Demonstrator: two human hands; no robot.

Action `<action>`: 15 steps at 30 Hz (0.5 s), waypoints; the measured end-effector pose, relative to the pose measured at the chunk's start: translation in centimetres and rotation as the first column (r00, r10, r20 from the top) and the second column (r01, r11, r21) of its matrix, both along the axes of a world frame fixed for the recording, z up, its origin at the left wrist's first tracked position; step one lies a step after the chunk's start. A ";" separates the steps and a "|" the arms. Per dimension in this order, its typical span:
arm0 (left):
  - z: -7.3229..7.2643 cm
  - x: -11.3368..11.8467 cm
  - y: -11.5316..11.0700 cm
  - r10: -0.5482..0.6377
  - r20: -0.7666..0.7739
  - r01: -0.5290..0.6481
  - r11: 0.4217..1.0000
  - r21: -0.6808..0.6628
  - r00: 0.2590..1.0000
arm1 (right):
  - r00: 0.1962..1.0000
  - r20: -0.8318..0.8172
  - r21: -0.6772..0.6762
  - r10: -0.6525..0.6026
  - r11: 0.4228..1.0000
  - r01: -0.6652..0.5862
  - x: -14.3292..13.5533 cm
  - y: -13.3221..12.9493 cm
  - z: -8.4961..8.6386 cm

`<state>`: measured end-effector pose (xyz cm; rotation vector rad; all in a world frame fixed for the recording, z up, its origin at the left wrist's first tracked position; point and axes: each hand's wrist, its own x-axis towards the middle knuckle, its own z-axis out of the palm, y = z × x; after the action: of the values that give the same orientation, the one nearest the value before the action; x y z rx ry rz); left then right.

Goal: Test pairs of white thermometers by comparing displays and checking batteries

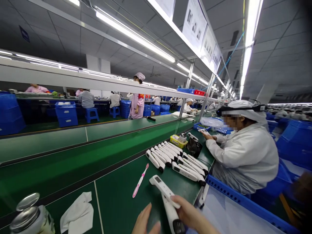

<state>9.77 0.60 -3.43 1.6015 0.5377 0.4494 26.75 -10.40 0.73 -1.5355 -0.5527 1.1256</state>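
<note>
My right hand (186,209) grips a white handheld device (163,188) with a small dark display and buttons along its top. Under its near end is a white handle-like piece (170,209) with a black end; I cannot tell whether the two are joined. Just left of them is my left hand (145,221), fingers apart and holding nothing. A pink and white toothbrush (140,182) lies beyond, on the green bench. Several similar white devices (154,160) with black ends lie side by side farther off.
A white cloth (78,213) and a metal-lidded jar (30,219) are at the left. Blue bin rim (240,201) runs along the right edge. A co-worker (246,152) in white sits there, holding a device. Behind the device rows are a yellow tray (175,142) and a black object (194,148).
</note>
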 end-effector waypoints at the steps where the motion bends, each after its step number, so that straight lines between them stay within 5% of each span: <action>1: 0.5 0.1 0.4 0.055 0.080 -0.035 0.973 -0.229 0.995 | 0.995 -0.103 0.034 0.018 0.999 -0.014 -2.0 0.5 -0.4; 3: 2.3 -0.1 1.1 0.175 0.144 -0.051 0.787 -0.615 0.974 | 0.964 -0.252 0.098 0.080 0.994 -0.057 -5.8 1.6 -1.2; 6: 5.8 -1.1 2.3 0.347 0.108 -0.108 0.548 -0.829 0.931 | 0.880 -0.451 0.141 0.146 0.986 -0.091 -10.1 3.5 -2.4; 10: 9.8 -3.7 4.6 0.623 0.168 -0.211 0.486 -0.848 0.764 | 0.837 -0.538 0.095 0.099 0.994 -0.057 -11.5 4.9 -1.4; 13: 11.6 -5.1 5.2 0.637 0.209 -0.166 0.476 -0.864 0.742 | 0.987 -0.158 0.164 0.014 0.986 0.012 -10.1 4.7 2.3; 15: 12.3 -5.4 4.6 0.588 0.184 -0.126 0.445 -0.887 0.787 | 0.936 0.328 0.346 -0.130 0.938 0.009 -9.2 4.1 5.0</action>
<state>4.41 5.18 8.88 0.3468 0.5968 0.7478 17.52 -6.33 5.76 -1.4389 -0.8763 0.6594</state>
